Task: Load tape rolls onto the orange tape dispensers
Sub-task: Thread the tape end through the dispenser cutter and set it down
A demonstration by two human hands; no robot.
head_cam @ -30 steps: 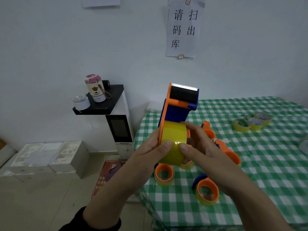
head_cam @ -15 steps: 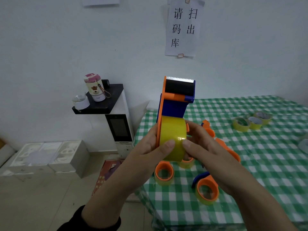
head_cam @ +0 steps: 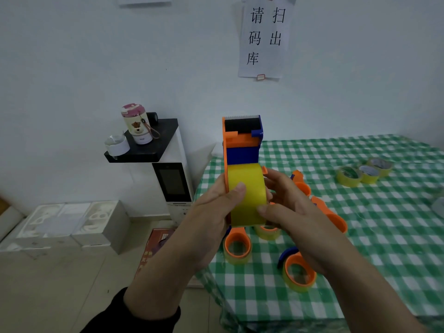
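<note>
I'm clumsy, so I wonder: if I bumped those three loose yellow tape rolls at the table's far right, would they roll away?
Probably not: the three tape rolls lie flat, holes up, so they would likely slide rather than roll. The checked tablecloth probably adds grip. As hollow rings they likely feel light.

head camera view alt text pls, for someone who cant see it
A left hand grips an orange tape dispenser upright while the right hand pinches the yellow tape roll seated on it. Behind them, more dispensers and loose tape rolls lie on a green checked table.
</note>
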